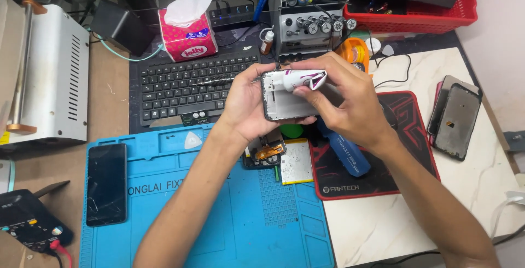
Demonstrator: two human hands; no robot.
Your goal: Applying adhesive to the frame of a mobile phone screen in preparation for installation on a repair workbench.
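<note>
My left hand (246,106) fingers clamp the phone frame (281,101) tilted up for access, while my right hand (350,104) fingers pinch the white glue tube (301,79), nozzle on its edge.

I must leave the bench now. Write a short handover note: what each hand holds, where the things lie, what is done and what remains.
Left hand: holds the phone frame up over the keyboard.
Right hand: holds a small white tube, tip on the frame's upper edge.
On the blue mat: a dark phone at left, opened phone parts with an orange flex and a flat silver battery.
At right: a phone panel on the marble top.
Done: phone is disassembled.
Left: how far the tube's bead has gone cannot be seen; parts are not yet reassembled.
</note>
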